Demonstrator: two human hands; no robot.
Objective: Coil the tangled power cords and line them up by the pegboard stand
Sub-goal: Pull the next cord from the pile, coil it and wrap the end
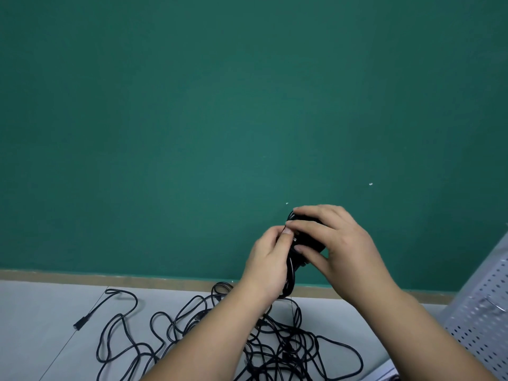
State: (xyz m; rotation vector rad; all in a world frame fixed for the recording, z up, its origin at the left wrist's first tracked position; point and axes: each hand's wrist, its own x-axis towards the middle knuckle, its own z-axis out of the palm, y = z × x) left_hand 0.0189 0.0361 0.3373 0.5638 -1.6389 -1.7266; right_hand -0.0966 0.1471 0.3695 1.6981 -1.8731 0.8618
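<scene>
Two bare forearms rise from the bottom edge, the left forearm (198, 342) crossing over a loose tangle of power cords (287, 349). The cords are thin, black and smooth-jacketed, sprawled in overlapping loops on a pale grey, matte surface (41, 312); whether this is a floor or a tabletop cannot be told. At the far left one strand runs out of the tangle and ends in a small blocky black plug (78, 324) lying beside a fine straight seam in the surface. A flat tan strip (110, 276) borders the far edge of the surface, and above it a plain, evenly painted dark green wall (220, 105) fills most of the view, marked by a few tiny pale specks. The left hand (270, 259) is raised in front of the wall, its fingers curled and its thumb pinching a strand at the side of a compact black cord bundle (305, 237). From that bundle a few strands hang down toward the tangle. The right hand (341, 243) wraps over the bundle from the other side, fingers across its top and thumb beneath. At the far right stands a light grey metal pegboard stand (483, 320), its panel dotted with regular round holes and leaning back.
</scene>
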